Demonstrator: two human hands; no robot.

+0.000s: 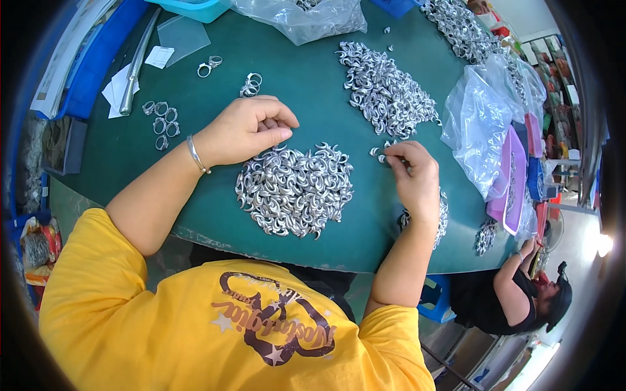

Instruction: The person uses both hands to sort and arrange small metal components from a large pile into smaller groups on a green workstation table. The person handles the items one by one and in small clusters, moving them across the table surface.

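A heap of small silver ring-shaped metal pieces (293,189) lies on the green table (306,85) in front of me. My left hand (244,130), with a silver bangle at the wrist, rests at the heap's upper left edge, fingers curled with the tips pinched together; whether a piece is in them I cannot tell. My right hand (414,173) is to the right of the heap, its fingertips pinching a small silver piece (381,153). A second heap of silver pieces (388,91) lies farther back.
Clear plastic bags (486,124) sit at the right and at the back. A few finished rings (162,120) lie at the left by a metal rod (137,65) and paper slips. Another person (515,296) sits low at the right edge. A teal tray (192,8) stands at the back.
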